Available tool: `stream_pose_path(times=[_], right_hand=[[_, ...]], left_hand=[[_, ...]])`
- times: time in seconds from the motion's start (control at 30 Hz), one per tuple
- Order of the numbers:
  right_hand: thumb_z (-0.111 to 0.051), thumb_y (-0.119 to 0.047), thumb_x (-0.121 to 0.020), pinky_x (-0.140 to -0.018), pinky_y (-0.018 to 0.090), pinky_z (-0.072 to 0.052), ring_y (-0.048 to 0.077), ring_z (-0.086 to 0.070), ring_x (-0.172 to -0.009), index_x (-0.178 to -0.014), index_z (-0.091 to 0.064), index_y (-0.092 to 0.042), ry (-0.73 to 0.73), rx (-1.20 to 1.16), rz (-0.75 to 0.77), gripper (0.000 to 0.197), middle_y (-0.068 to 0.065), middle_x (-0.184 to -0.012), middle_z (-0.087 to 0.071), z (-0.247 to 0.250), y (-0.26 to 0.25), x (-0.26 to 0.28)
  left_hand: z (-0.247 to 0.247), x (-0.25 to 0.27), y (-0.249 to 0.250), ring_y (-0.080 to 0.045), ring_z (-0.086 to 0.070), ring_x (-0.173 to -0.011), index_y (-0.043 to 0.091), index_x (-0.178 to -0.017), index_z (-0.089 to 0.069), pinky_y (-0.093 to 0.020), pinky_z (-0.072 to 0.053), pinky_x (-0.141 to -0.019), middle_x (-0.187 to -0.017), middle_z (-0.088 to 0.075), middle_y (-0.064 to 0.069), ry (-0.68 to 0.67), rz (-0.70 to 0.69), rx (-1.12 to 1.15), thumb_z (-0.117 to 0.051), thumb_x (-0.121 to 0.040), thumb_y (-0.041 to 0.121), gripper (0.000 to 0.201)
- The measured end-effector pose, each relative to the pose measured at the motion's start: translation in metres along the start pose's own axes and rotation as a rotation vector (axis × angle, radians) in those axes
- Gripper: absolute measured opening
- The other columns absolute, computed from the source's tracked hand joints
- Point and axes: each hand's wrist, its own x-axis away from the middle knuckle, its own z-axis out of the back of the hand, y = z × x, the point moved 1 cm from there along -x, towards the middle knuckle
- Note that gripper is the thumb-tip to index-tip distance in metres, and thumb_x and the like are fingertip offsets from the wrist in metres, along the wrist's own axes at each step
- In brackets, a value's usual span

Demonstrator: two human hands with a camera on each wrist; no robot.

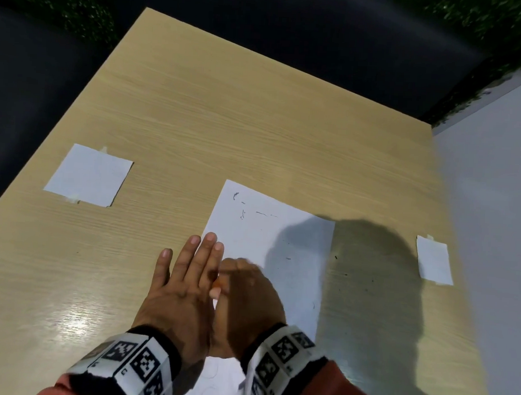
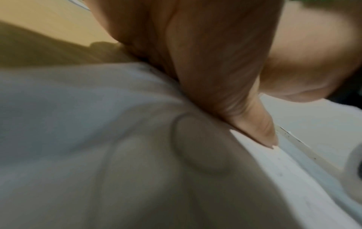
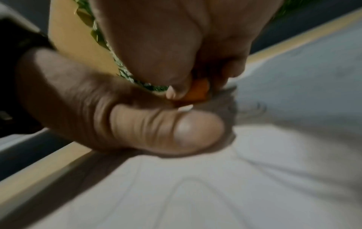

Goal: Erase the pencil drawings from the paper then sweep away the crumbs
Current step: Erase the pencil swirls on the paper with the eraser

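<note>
So we've got the paper (image 1: 268, 257) lying flat on the wooden table (image 1: 226, 121), and everything else sits around that sheet. Our left hand (image 1: 183, 286) rests flat on the paper's left edge, fingers straight and spread a bit, fingertips half on the sheet and half on the wood. Right beside it, on the paper, our right hand (image 1: 246, 298) has its fingers curled tight around a small orange eraser (image 3: 197, 92), pinched between thumb and fingertips with its tip down at the sheet. It's blurry in the head view.

Some dark pencil marks (image 1: 244, 208) are on the paper's far part, and a few dark crumbs (image 1: 337, 257) lie on the wood just off its right edge. 2 small taped white squares sit well apart from the paper, 1 to its left (image 1: 88, 175) and 1 to its right (image 1: 434, 260).
</note>
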Motion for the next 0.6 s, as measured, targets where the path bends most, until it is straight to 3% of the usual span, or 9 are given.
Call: stream_pose_path(times=[0.07, 0.17, 0.27, 0.37, 0.43, 0.47, 0.53, 0.6], right_hand=[[-0.044, -0.010, -0.078, -0.068, 0.030, -0.042, 0.028, -0.058, -0.081, -0.083, -0.056, -0.014, 0.042, 0.020, -0.032, 0.013, 0.008, -0.086, -0.063, 0.003, 0.014, -0.008], [-0.043, -0.009, -0.082, -0.079, 0.033, -0.044, 0.024, -0.056, -0.097, -0.090, -0.051, -0.016, 0.049, 0.040, -0.294, 0.013, 0.004, -0.101, -0.062, 0.027, 0.053, -0.029], [-0.042, -0.010, -0.085, -0.076, 0.033, -0.041, 0.027, -0.054, -0.099, -0.097, -0.053, -0.012, 0.071, 0.108, -0.339, 0.017, 0.006, -0.102, -0.060, 0.035, 0.057, -0.027], [-0.040, -0.018, -0.087, -0.076, 0.030, -0.043, 0.025, -0.057, -0.093, -0.100, -0.058, -0.014, 0.117, 0.147, -0.122, 0.022, 0.006, -0.099, -0.060, 0.013, 0.018, 0.003], [-0.038, -0.021, -0.092, -0.080, 0.031, -0.040, 0.025, -0.050, -0.099, -0.110, -0.052, -0.015, -0.022, 0.069, -0.048, 0.024, 0.007, -0.109, -0.054, 0.002, -0.006, 0.023], [-0.039, -0.022, -0.093, -0.080, 0.031, -0.038, 0.025, -0.047, -0.100, -0.113, -0.050, -0.015, -0.091, 0.069, -0.027, 0.023, 0.008, -0.112, -0.051, -0.001, -0.007, 0.027], [-0.044, -0.016, -0.091, -0.077, 0.033, -0.042, 0.026, -0.050, -0.097, -0.109, -0.050, -0.015, -0.068, 0.122, -0.054, 0.019, 0.009, -0.109, -0.053, 0.003, 0.013, 0.021], [-0.048, -0.013, -0.088, -0.067, 0.032, -0.044, 0.028, -0.057, -0.088, -0.102, -0.055, -0.013, 0.112, 0.167, -0.165, 0.016, 0.010, -0.097, -0.058, 0.018, 0.055, 0.008]], left_hand=[[0.004, -0.001, 0.001, -0.031, -0.022, -0.145, 0.003, -0.150, -0.027, -0.058, -0.018, -0.109, -0.159, -0.023, -0.014, -0.031, -0.013, -0.007, -0.041, -0.053, 0.093, 0.133], [0.002, -0.002, 0.005, -0.024, 0.011, -0.148, 0.011, -0.153, 0.008, -0.055, 0.001, -0.116, -0.162, 0.012, -0.008, -0.052, 0.049, -0.074, -0.035, -0.043, 0.100, 0.148], [0.000, -0.001, 0.003, -0.028, -0.016, -0.147, 0.006, -0.153, -0.021, -0.057, -0.014, -0.113, -0.160, -0.019, -0.012, -0.008, 0.057, -0.035, -0.039, -0.039, 0.099, 0.148], [0.000, 0.001, 0.003, -0.027, -0.019, -0.145, 0.003, -0.150, -0.028, -0.056, -0.013, -0.111, -0.158, -0.026, -0.014, 0.035, 0.014, -0.029, -0.040, -0.054, 0.085, 0.127], [-0.001, 0.003, 0.002, -0.026, -0.022, -0.143, 0.001, -0.147, -0.033, -0.053, -0.016, -0.109, -0.153, -0.036, -0.016, 0.110, -0.017, -0.016, -0.043, -0.063, 0.061, 0.104], [-0.001, 0.003, 0.002, -0.026, -0.023, -0.143, 0.001, -0.147, -0.033, -0.052, -0.016, -0.109, -0.153, -0.037, -0.017, 0.113, -0.012, -0.026, -0.043, -0.064, 0.059, 0.101], [-0.002, 0.002, 0.001, -0.028, -0.027, -0.142, 0.001, -0.146, -0.034, -0.054, -0.017, -0.108, -0.153, -0.035, -0.016, 0.069, -0.001, -0.037, -0.042, -0.059, 0.082, 0.119], [-0.003, 0.000, 0.001, -0.029, -0.030, -0.141, 0.002, -0.147, -0.033, -0.056, -0.018, -0.109, -0.154, -0.033, -0.014, 0.030, 0.010, -0.034, -0.039, -0.045, 0.098, 0.140]])
